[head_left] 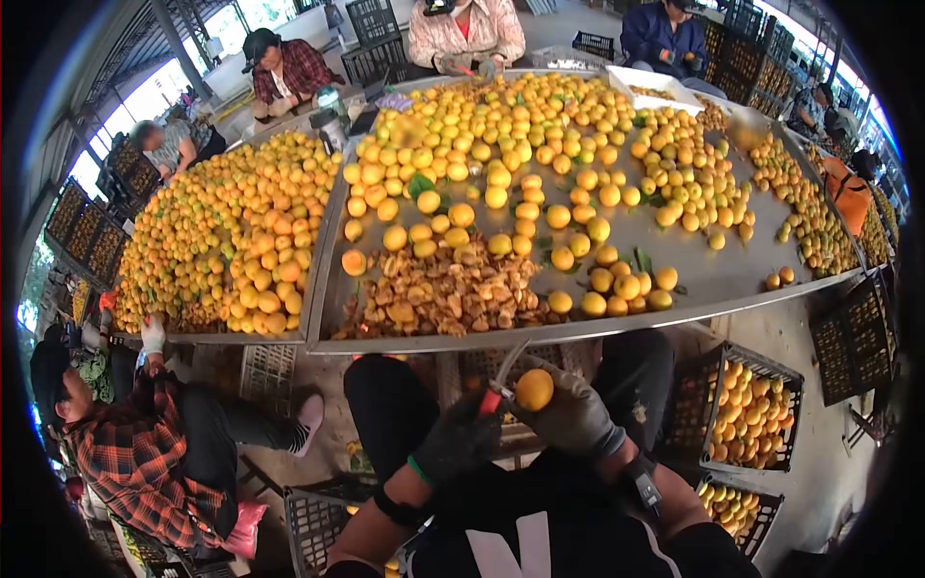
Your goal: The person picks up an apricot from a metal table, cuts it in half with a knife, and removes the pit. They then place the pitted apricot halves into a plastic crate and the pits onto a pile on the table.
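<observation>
An orange-yellow fruit (535, 390) is held in my right hand (570, 416), which wears a dark grey glove and has its fingers wrapped round the fruit's far side. My left hand (458, 438), in a dark glove with a green cuff edge, is closed on a red-handled clipper (493, 393). Its curved metal blades point up, just left of the fruit. Both hands are close together above my lap, below the near edge of the metal table (540, 335). On the table lies a heap of brown, cut-off caps (448, 289), with many orange-yellow fruits (462, 116) behind and around it.
Crates of fruit (752, 414) stand on the floor at right, and another crate (313, 525) is at lower left. A co-worker in a plaid shirt (135, 453) sits at left beside a second fruit-covered table (231, 337). Several more people sit at the far side.
</observation>
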Tool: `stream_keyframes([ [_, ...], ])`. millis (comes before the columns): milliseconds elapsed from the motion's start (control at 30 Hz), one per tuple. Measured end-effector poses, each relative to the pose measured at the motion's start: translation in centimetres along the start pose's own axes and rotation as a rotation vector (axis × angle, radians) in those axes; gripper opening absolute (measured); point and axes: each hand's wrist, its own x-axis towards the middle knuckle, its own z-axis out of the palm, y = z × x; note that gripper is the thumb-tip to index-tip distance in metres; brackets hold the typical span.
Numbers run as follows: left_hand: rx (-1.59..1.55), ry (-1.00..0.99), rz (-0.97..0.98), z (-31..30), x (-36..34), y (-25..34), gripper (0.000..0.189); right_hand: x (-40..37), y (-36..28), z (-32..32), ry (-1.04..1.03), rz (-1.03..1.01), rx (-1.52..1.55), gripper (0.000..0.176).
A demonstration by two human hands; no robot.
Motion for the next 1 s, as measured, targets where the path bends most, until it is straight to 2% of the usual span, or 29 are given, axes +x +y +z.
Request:
stream_keyframes([
  [67, -0.196, 0.147, -0.414, 0.4, -0.4, 0.4, 0.024, -1.1, 0.4, -0.1, 0.018, -0.008, 0.054, 0.038],
  [100, -0.289, 0.225, -0.616, 0.5, -0.4, 0.6, 0.024, -1.6, 0.5, -0.7, 0.054, 0.062, 0.024, 0.043],
  [167, -0.179, 0.164, -0.638, 0.3, -0.3, 1.7, 0.024, -2.2, 1.4, -1.9, 0.091, 0.142, -0.002, 0.047],
  [233, -0.068, 0.107, -0.663, 0.8, -1.0, 2.0, 0.025, -2.1, 2.5, -2.4, 0.043, 0.034, -0.115, 0.050],
  [267, -0.009, 0.071, -0.616, 1.5, -1.8, 1.7, 0.026, -2.9, 2.2, -0.9, -0.043, 0.080, -0.033, 0.046],
  [300, 0.049, 0.036, -0.570, 2.1, -2.3, 1.5, 0.027, -2.9, 2.6, -1.0, -0.044, 0.094, -0.032, 0.046],
  [333, 0.049, 0.042, -0.585, 2.4, -2.6, 1.5, 0.027, -3.1, 3.1, -1.1, 0.011, 0.037, -0.049, 0.044],
  [400, 0.337, 0.154, -0.414, 2.9, -3.0, 1.6, 0.033, -3.3, 3.6, -0.4, 0.079, -0.035, -0.014, 0.040],
  [433, 0.339, 0.157, -0.424, 3.1, -3.2, 1.3, 0.033, -3.3, 3.7, -0.3, 0.079, -0.025, -0.013, 0.040],
  [500, 0.423, 0.201, -0.326, 3.5, -3.7, 0.8, 0.032, -3.5, 3.8, -0.4, 0.001, -0.010, -0.108, 0.041],
  [600, 0.489, 0.105, -0.320, 3.5, -4.1, 0.7, 0.035, -3.4, 3.7, -0.7, 0.057, 0.010, -0.213, 0.043],
  [633, 0.490, 0.103, -0.321, 3.4, -3.9, 1.0, 0.035, -3.4, 3.7, -1.2, 0.057, 0.011, -0.210, 0.043],
  [700, 0.439, 0.084, -0.352, 3.1, -3.1, 1.8, 0.030, -3.4, 3.8, -2.3, 0.083, -0.062, -0.373, 0.057],
  [733, 0.436, 0.081, -0.356, 3.2, -3.3, 1.7, 0.030, -3.6, 3.8, -2.2, 0.086, -0.059, -0.371, 0.057],
  [800, 0.386, -0.032, -0.326, 3.1, -3.8, 1.4, 0.035, -3.9, 3.5, -1.5, 0.106, -0.070, -0.407, 0.064],
  [833, 0.382, -0.034, -0.329, 2.9, -3.9, 1.6, 0.035, -4.1, 3.4, -1.1, 0.110, -0.066, -0.406, 0.064],
  [900, 0.238, -0.123, -0.460, 2.4, -3.9, 2.3, 0.042, -4.5, 3.1, -0.4, 0.096, -0.013, -0.431, 0.065],
  [1000, 0.132, -0.166, -0.508, 2.3, -4.5, 2.3, 0.048, -4.7, 2.9, -0.3, 0.046, 0.014, -0.422, 0.064],
])
